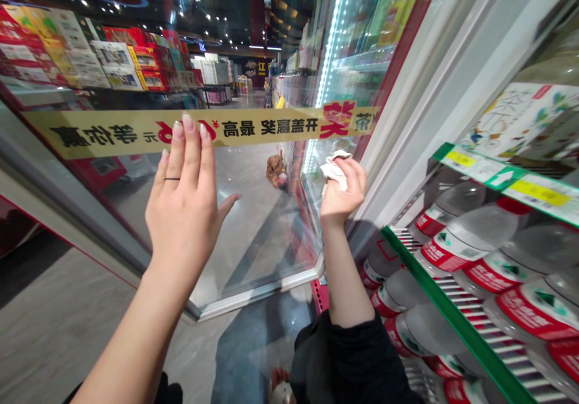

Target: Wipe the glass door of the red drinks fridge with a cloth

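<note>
My left hand lies flat on the inner side of a glass door, fingers stretched out and thumb apart. Its fingertips overlap a yellow sticker strip with mirrored lettering that runs across the pane. Over near the door's hinge side, my right hand has its fingers closed around a crumpled white tissue, just below the strip's right end. The tissue is at the glass; whether it presses on it I cannot tell. A white and red frame borders the pane.
On the right, cooler shelves with a green edge strip hold several red-labelled water bottles. Larger drink bottles stand on the shelf above, behind price tags. Through the glass, stacked boxes and a store aisle show.
</note>
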A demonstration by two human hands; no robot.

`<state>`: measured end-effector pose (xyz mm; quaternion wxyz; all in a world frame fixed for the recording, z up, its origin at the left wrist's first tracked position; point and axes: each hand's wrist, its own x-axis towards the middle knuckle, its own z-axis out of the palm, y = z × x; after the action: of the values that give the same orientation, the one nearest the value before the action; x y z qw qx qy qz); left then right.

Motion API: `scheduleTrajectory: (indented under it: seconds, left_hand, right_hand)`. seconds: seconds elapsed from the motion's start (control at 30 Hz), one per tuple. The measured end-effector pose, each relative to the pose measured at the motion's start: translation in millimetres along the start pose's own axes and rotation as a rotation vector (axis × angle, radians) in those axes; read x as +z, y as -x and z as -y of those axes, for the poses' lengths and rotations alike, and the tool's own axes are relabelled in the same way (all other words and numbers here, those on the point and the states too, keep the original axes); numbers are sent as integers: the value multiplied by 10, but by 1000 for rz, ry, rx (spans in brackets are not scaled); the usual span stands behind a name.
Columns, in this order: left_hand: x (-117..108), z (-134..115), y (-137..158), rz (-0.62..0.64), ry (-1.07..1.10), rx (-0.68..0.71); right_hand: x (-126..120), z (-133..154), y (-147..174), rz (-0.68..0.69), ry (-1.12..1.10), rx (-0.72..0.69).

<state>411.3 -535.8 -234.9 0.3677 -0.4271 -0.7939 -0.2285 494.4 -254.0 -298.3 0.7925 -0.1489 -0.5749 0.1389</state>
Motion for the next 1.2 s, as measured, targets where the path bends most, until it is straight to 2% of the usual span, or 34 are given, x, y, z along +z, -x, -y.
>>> scheduleTrajectory:
  seconds: [0.1,0.17,0.3,0.37,0.47,0.6,0.7,0.87,0.97,1.03,1.1,1.2]
  left_hand:
    - [17,16,-3,-18,31,5]
    - [31,28,-6,-27,68,2]
    - [45,33,-8,-15,90,-12]
    - [50,36,-5,-8,87,-6]
    - [60,49,0,-11,72,9]
    - [63,57,1,-26,67,23]
    - [43,45,4,-27,76,17]
    - [20,33,11,-28,109,32]
    - [19,26,11,-7,117,17]
    - [16,18,9,1,113,7]
    - [10,9,6,-5,102,9]
    - [3,-3,3,-15,85,24]
  right_hand:
    - [61,192,12,124,-24,-112]
    - [121,197,-91,109,-59,-134]
    - [161,40,-220,-67,-68,38]
    - [148,51,-135,-77,-57,109]
    - [149,242,53,24,-66,83]
    - [193,458,40,187,-18,-98]
    - [171,405,-69,167,39,-167]
    - [108,300,93,42,47,-67]
    - [145,363,166,92,-6,-153]
    - [183,377,102,137,-56,-208]
    - [204,333,-4,140,-76,-198]
    - [190,240,-54,61,-40,-132]
